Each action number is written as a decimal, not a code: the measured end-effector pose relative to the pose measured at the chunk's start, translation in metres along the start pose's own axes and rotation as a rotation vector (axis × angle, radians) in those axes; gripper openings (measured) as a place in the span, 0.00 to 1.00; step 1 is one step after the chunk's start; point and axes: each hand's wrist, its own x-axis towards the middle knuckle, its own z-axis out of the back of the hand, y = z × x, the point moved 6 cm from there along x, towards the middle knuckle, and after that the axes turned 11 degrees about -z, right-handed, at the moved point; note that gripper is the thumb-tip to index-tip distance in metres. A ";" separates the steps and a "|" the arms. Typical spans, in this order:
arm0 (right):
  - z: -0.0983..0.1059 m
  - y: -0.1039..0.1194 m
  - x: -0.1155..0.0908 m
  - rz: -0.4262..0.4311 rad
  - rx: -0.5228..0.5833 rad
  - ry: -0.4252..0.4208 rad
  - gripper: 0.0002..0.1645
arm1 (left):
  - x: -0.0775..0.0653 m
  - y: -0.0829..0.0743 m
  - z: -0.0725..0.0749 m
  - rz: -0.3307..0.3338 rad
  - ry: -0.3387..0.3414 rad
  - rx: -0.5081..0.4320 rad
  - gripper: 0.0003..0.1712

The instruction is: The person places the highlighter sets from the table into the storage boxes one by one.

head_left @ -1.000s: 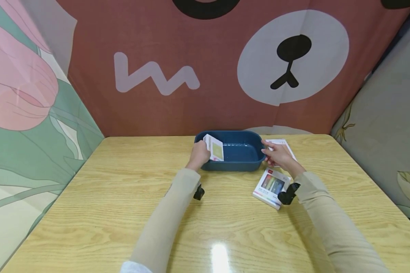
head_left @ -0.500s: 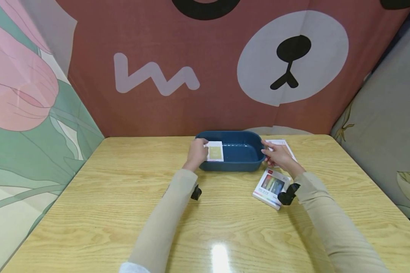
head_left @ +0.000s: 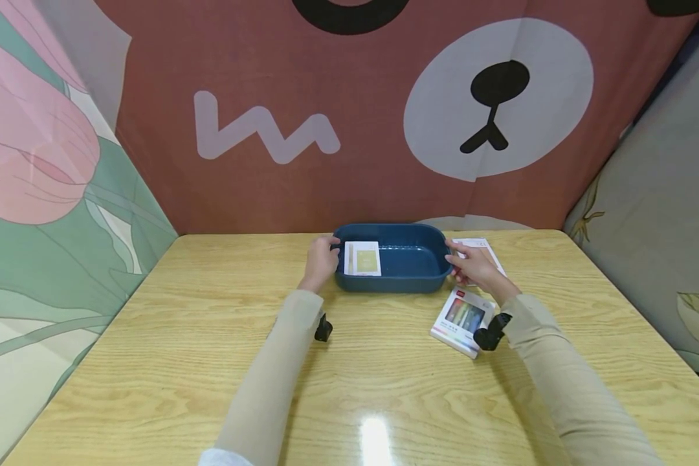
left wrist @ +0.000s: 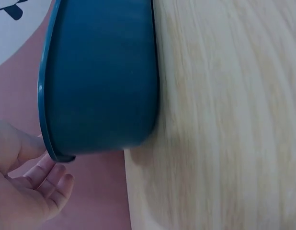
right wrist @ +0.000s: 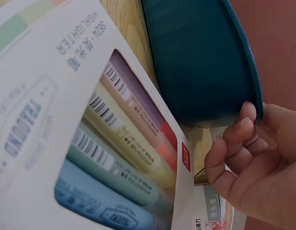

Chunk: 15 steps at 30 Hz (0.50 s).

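Right hand (head_left: 470, 263) pinches blue bin (head_left: 402, 285) — highlighter box (head_left: 459, 322) near its corner.

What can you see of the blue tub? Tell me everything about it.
The blue tub is an open, oblong container with rounded corners, smooth walls and a thin rim; it looks like slightly shiny plastic. It sits upright near the table's far edge, long side facing the person. A white box is inside its left end. The left hand and right hand pinch its rim at opposite ends.
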 end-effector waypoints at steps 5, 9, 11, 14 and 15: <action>0.001 -0.002 0.002 -0.004 -0.010 -0.006 0.32 | 0.001 0.009 0.001 0.018 0.021 -0.029 0.12; 0.001 -0.002 0.002 -0.003 -0.014 -0.001 0.32 | 0.009 0.030 -0.010 -0.015 0.025 -0.045 0.12; 0.000 -0.002 0.002 -0.002 -0.011 0.003 0.31 | 0.021 0.059 -0.027 -0.048 0.026 -0.060 0.12; 0.000 -0.001 0.001 0.002 -0.013 0.006 0.31 | 0.045 0.123 -0.069 -0.151 -0.008 -0.042 0.14; 0.000 -0.001 0.001 0.004 -0.011 0.008 0.31 | 0.054 0.146 -0.083 -0.171 -0.015 -0.065 0.15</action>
